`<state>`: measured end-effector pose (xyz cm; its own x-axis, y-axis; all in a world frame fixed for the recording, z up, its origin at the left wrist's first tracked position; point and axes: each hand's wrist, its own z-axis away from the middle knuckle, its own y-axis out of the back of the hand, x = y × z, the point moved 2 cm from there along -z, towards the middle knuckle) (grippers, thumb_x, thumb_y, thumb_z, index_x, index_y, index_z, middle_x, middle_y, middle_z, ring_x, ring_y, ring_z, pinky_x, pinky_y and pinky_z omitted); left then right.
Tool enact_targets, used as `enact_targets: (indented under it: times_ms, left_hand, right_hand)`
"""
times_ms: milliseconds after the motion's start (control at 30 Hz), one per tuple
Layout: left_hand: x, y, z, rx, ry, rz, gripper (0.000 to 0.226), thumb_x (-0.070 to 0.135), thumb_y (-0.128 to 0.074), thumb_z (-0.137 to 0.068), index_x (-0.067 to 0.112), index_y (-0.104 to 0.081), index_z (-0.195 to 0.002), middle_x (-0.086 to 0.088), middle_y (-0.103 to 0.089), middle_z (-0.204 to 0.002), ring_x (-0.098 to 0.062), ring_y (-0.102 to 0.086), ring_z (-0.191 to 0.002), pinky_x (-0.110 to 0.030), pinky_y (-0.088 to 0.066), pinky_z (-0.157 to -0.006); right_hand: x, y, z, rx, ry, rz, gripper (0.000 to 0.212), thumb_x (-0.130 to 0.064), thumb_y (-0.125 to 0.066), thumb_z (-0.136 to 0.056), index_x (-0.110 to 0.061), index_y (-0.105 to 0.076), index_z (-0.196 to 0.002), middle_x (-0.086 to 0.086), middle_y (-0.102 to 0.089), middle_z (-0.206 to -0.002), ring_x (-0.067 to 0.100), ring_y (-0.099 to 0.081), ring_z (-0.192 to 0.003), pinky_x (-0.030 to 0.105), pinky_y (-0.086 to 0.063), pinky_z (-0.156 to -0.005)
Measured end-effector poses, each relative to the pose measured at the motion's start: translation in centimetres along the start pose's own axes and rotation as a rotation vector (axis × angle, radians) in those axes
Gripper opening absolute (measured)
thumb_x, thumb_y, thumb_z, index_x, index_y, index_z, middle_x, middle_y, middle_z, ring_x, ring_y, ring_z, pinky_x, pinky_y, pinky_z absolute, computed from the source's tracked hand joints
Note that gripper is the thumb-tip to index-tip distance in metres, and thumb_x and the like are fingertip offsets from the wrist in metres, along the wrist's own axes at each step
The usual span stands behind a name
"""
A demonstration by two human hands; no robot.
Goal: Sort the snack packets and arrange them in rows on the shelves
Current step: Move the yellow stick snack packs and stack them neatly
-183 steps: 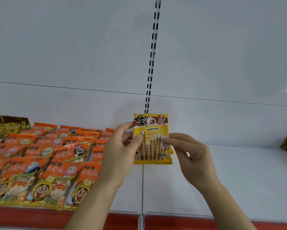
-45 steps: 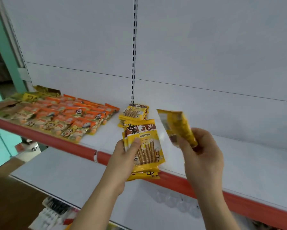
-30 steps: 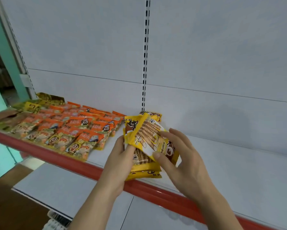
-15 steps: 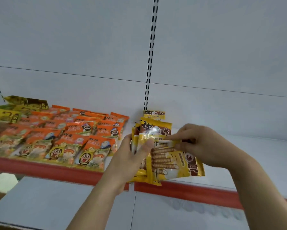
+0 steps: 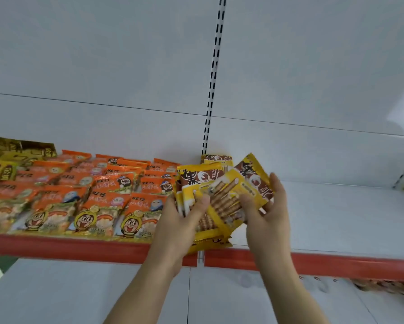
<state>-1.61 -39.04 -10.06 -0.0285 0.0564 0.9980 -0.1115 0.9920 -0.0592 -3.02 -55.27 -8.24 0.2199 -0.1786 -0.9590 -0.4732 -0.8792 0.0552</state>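
Note:
My left hand [image 5: 176, 226] grips a stack of yellow wafer-roll packets [image 5: 194, 183] upright over the front of the shelf [image 5: 336, 220], thumb across the front packet. My right hand [image 5: 270, 215] holds one more yellow packet [image 5: 239, 191], tilted, against the front of that stack, thumb on its face and fingers behind. Behind the stack, another yellow packet [image 5: 216, 159] rests at the back wall. Rows of orange snack packets [image 5: 98, 195] fill the shelf to the left.
The shelf has a red front edge [image 5: 325, 264] and a slotted upright [image 5: 214, 76] in the white back wall. Dark yellow packets [image 5: 14, 152] lie at the far left. A lower white shelf [image 5: 56, 293] shows beneath. The shelf surface right of my hands is bare white.
My right hand has turned its packet from lying sideways to tilted upright against the stack in my left hand. The view has moved closer to the shelf.

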Motion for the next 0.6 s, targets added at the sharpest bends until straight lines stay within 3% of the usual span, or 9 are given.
enact_targets:
  times_ms: [100, 200, 267, 333, 400, 500, 600]
  left_hand:
    - [0.0, 1.8, -0.1, 0.068, 0.006, 0.052, 0.032, 0.049, -0.073, -0.089, 0.037, -0.065, -0.117, 0.022, -0.076, -0.104, -0.005, -0.069, -0.105, -0.033, -0.053, -0.085]
    - [0.7, 3.5, -0.4, 0.159, -0.010, 0.111, 0.032, 0.045, -0.074, -0.090, 0.036, -0.066, -0.119, 0.016, -0.077, -0.109, -0.011, -0.072, -0.107, -0.048, -0.056, -0.095]
    - [1.2, 4.0, -0.5, 0.163, -0.035, 0.109, 0.034, 0.043, -0.074, -0.091, 0.034, -0.066, -0.122, 0.018, -0.077, -0.109, -0.006, -0.072, -0.105, -0.041, -0.056, -0.093]
    - [1.5, 3.8, -0.3, 0.132, -0.035, 0.079, 0.033, 0.045, -0.074, -0.089, 0.035, -0.067, -0.120, 0.021, -0.077, -0.106, -0.001, -0.070, -0.102, -0.031, -0.053, -0.084]
    - [1.2, 3.5, -0.2, 0.101, -0.017, 0.047, 0.034, 0.049, -0.075, -0.085, 0.035, -0.068, -0.116, 0.020, -0.077, -0.104, -0.002, -0.069, -0.102, -0.029, -0.049, -0.080]
    - [0.9, 3.0, -0.1, 0.097, -0.003, 0.032, 0.038, 0.051, -0.074, -0.083, 0.032, -0.069, -0.116, 0.019, -0.077, -0.103, -0.003, -0.070, -0.100, -0.029, -0.049, -0.078]
    - [0.6, 2.4, -0.3, 0.090, 0.013, 0.025, 0.045, 0.055, -0.074, -0.080, 0.032, -0.068, -0.117, 0.018, -0.077, -0.106, -0.004, -0.070, -0.101, -0.030, -0.050, -0.078]
  right_hand:
    - [-0.4, 1.7, -2.4, 0.027, -0.039, 0.072, 0.069, -0.024, -0.059, -0.101, -0.038, -0.018, -0.154, -0.013, -0.064, -0.108, 0.004, -0.069, -0.080, 0.022, -0.053, -0.058]
    - [0.7, 2.3, -3.6, -0.123, -0.058, 0.236, 0.053, -0.026, -0.065, -0.097, -0.041, -0.038, -0.139, -0.007, -0.066, -0.106, 0.007, -0.070, -0.078, 0.030, -0.057, -0.060]
    - [2.2, 1.5, -3.6, -0.281, 0.005, 0.399, 0.032, -0.028, -0.067, -0.094, -0.046, -0.055, -0.118, -0.009, -0.071, -0.098, 0.006, -0.068, -0.068, 0.030, -0.057, -0.065]
    - [3.4, 0.6, -3.5, -0.378, 0.064, 0.529, 0.023, -0.031, -0.065, -0.095, -0.045, -0.067, -0.114, -0.013, -0.069, -0.089, 0.002, -0.059, -0.058, 0.016, -0.045, -0.057]
    - [3.7, -0.2, -3.7, -0.421, 0.152, 0.647, 0.026, -0.033, -0.060, -0.098, -0.036, -0.070, -0.122, -0.010, -0.065, -0.099, 0.001, -0.059, -0.073, 0.011, -0.041, -0.066]
    - [4.1, -0.9, -3.8, -0.517, 0.202, 0.818, 0.035, -0.042, -0.050, -0.102, -0.036, -0.061, -0.135, -0.002, -0.058, -0.116, 0.022, -0.057, -0.110, 0.029, -0.046, -0.091]
    - [4.1, -1.1, -3.4, -0.585, 0.207, 1.116, 0.043, -0.054, -0.035, -0.102, -0.047, -0.046, -0.143, 0.004, -0.048, -0.137, 0.030, -0.040, -0.127, 0.041, -0.039, -0.105]
